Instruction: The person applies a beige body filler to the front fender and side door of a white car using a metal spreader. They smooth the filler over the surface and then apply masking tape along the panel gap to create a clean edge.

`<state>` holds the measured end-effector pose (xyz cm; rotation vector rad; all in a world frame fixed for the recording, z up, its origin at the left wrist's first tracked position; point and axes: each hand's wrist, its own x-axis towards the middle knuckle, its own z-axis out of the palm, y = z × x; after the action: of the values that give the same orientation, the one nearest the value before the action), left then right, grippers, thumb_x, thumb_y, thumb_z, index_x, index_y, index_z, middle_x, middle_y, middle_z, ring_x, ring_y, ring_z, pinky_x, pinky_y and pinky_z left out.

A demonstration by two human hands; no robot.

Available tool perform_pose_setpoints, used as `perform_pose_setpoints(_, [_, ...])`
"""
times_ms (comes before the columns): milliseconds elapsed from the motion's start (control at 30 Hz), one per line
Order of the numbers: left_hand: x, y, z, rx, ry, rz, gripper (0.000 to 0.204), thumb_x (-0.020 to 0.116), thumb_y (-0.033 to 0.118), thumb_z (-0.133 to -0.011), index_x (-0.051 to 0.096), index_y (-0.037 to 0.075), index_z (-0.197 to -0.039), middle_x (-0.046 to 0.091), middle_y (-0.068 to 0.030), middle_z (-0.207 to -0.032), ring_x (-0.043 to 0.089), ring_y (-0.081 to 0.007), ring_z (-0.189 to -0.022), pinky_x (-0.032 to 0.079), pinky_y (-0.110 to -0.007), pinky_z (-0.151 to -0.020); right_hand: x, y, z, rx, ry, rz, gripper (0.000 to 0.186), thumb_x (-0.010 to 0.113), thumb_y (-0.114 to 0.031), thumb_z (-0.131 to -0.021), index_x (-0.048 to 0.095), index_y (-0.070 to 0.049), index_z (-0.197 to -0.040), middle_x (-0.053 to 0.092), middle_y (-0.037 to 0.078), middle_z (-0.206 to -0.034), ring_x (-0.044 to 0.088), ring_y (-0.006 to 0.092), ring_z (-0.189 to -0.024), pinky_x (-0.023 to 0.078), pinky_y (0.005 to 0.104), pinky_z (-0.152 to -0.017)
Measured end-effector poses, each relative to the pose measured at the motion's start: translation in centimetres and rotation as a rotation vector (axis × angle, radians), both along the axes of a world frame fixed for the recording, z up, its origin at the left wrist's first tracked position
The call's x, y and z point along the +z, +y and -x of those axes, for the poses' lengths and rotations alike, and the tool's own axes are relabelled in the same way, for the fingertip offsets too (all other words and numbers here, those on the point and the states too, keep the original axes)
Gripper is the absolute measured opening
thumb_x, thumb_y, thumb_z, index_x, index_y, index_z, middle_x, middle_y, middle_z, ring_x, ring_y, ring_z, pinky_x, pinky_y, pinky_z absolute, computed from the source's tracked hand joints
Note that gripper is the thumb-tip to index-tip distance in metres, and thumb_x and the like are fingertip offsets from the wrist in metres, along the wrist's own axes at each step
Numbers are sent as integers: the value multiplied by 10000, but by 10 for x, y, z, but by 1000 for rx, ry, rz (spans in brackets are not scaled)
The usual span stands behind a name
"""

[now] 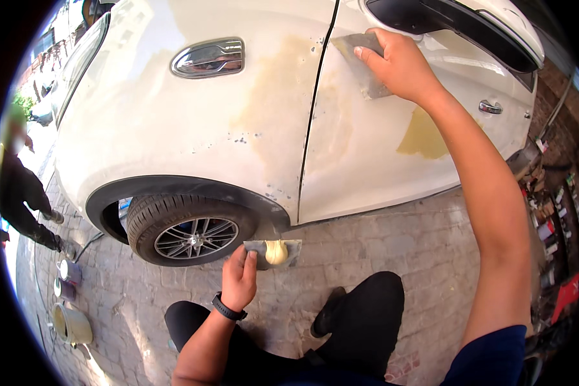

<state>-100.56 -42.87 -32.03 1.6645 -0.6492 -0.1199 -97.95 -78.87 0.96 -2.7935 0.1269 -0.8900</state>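
My right hand [399, 64] grips a thin grey flat spreader [372, 85] against the upper front of the white car door [360, 174], just right of the dark door gap. Low by the front wheel [196, 238], my left hand [238, 283] holds a flat grey plate [260, 260] with a lump of pale yellow paste [276, 252] on it. A yellow-tan patch [421, 135] marks the door below my right wrist. Fainter tan patches and small grey chips show on the fender [264, 90] beside the gap.
Another person [29, 186] in dark clothes stands at far left. A white bucket [70, 271], a purple container [64, 289] and a large tub [72, 323] sit on the brick paving [341, 244], near a cable. Assorted clutter and a red object [566, 299] lie at far right.
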Motion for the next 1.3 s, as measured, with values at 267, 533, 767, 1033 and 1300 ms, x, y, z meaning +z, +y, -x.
perform_pose_setpoints(267, [5,-3,3,-28,-4,-28,253,484,143,-1121,655,-36,-1176,696,-47,-960,576,-96,-878,483,-269,-813,9,-13,-2,11,-63,23,502,674,-343,-1001,641,77,-1275,684,131,-801,627,212,-710,521,376,-745])
perform_pose_setpoints(533, [8,0,1,-37,-18,-62,258,485,150,-1125,652,-39,-1180,695,-44,-987,581,-102,-901,483,-270,-828,2,-3,0,99,-176,120,424,666,-295,-1017,653,57,-1254,696,125,-807,631,197,-717,521,365,-742])
perform_pose_setpoints(767, [-1,1,0,-32,-5,-27,258,485,149,-1124,652,-42,-1174,696,-66,-968,589,-115,-883,489,-280,-818,1,7,-1,43,-205,48,416,665,-301,-1016,657,56,-1229,704,129,-851,640,215,-764,525,373,-755])
perform_pose_setpoints(1033, [0,-2,0,-47,10,0,274,487,174,-1130,659,-35,-1177,719,-83,-1008,612,-125,-900,504,-294,-836,-31,15,1,-26,101,-85,420,670,-300,-1001,651,74,-1193,680,141,-836,621,219,-763,515,385,-746])
perform_pose_setpoints(1300, [9,-3,5,7,-25,39,209,511,125,-1088,659,-21,-1109,676,-164,-876,637,-236,-758,508,-348,-726,-45,9,6,78,116,-22,355,681,-281,-996,658,57,-1103,650,109,-797,535,182,-645,474,380,-642])
